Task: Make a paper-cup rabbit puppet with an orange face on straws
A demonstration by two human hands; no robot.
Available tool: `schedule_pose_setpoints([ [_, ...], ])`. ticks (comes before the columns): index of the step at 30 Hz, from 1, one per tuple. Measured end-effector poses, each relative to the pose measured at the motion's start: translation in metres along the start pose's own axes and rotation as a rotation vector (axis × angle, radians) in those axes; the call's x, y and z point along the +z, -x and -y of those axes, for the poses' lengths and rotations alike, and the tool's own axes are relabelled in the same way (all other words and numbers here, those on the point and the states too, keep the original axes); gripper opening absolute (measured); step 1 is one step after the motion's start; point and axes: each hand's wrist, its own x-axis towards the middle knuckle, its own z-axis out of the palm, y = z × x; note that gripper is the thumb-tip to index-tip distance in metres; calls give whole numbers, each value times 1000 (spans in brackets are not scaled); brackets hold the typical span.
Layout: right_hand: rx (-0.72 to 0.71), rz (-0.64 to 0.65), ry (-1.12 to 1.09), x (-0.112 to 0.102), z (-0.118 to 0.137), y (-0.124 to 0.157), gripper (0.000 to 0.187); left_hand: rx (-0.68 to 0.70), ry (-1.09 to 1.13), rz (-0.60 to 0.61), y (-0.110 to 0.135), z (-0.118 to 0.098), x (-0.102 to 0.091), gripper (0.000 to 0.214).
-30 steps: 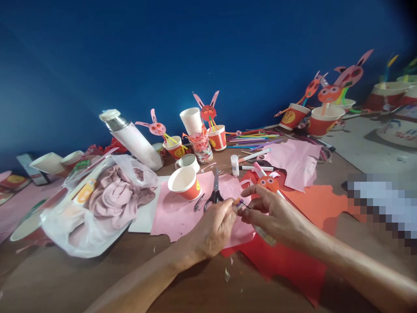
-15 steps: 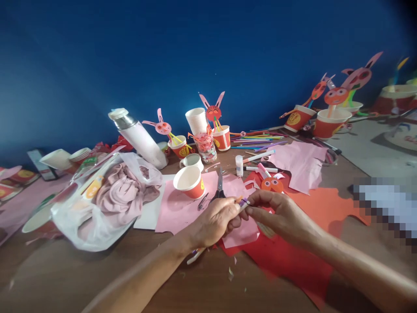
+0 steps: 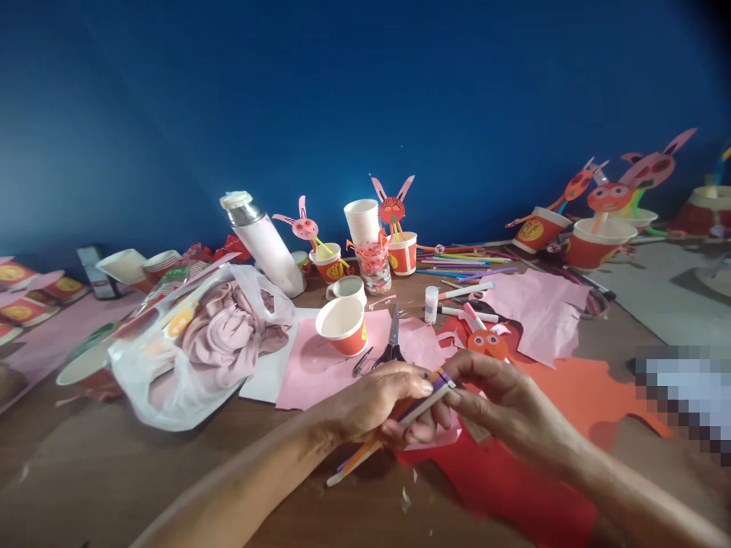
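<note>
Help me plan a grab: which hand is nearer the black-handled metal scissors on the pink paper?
Left. The left hand, gripping coloured straws, lies just in front of the scissors; the right hand sits farther right.

Looks like a craft room, maybe a classroom corner. The wooden tabletop [image 3: 171, 472] is buried in cut pink paper [image 3: 537, 304], scissors [image 3: 393, 344], a glue bottle [image 3: 431, 304] and coloured straws [image 3: 457, 257], plus finished paper bunnies [image 3: 393, 207] stuck in red paper cups [image 3: 403, 257] along a blue wall [image 3: 343, 91].
</note>
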Motion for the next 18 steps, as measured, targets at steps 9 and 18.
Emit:
schedule_pose_setpoints([
  [9,-209,115,218,-10,-1,9,39,-172,87,222,4,-7,2,26],
  [18,-554,201,665,-15,18,12,46,-284,211,485,-1,2,-4,29],
])
